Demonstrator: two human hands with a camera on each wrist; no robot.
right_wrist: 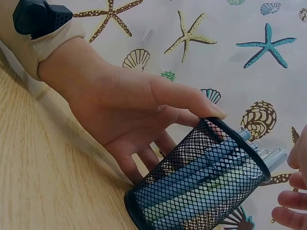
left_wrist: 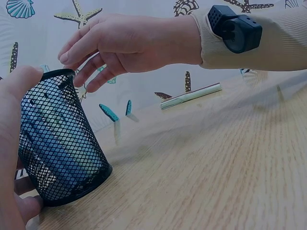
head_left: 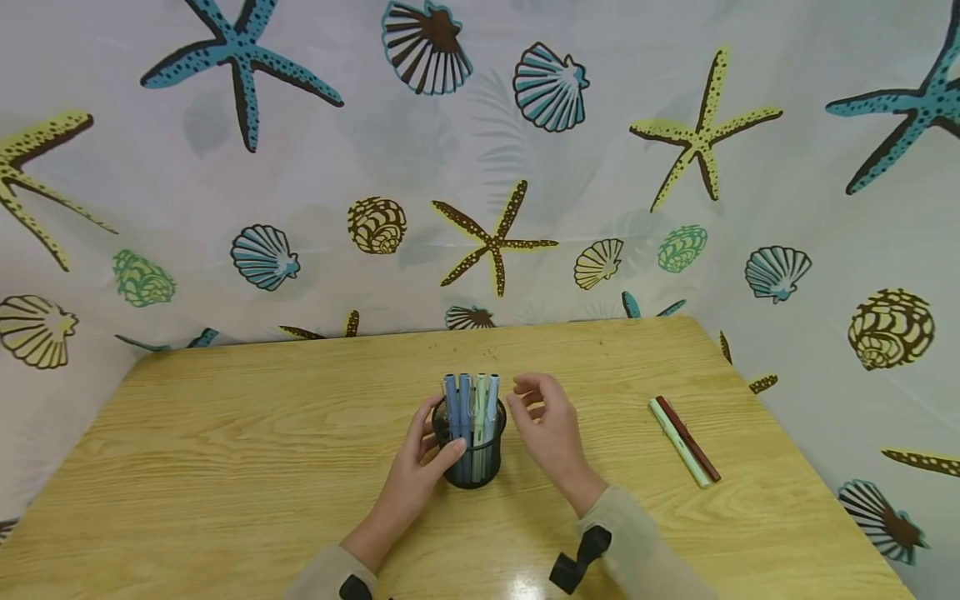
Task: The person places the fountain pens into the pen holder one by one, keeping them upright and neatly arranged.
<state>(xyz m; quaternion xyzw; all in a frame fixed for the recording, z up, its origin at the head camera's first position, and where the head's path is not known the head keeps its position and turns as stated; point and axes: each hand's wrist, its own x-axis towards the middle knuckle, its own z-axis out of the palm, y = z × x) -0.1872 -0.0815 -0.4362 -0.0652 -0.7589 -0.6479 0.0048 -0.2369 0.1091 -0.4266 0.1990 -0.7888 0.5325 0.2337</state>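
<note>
Evidently the black mesh cup (head_left: 470, 454) stood near the surface's (head_left: 225, 467) six o'clock edge, the left hand (head_left: 420, 458) wrapped round its nine o'clock side, thumb hooked on the rim. The right hand (head_left: 547, 429) hovered at three o'clock with fingers (left_wrist: 79, 45) loosely spread, holding nothing. The pens (head_left: 471, 404) stood tall above the rim, so a knock from that hand could probably have tipped the light cup or scattered them. Two loose pens (head_left: 686, 440) lay well apart at three o'clock and looked apt to roll. How many pens the cup held was unclear through the mesh, and the left fingers behind it were hidden.
</note>
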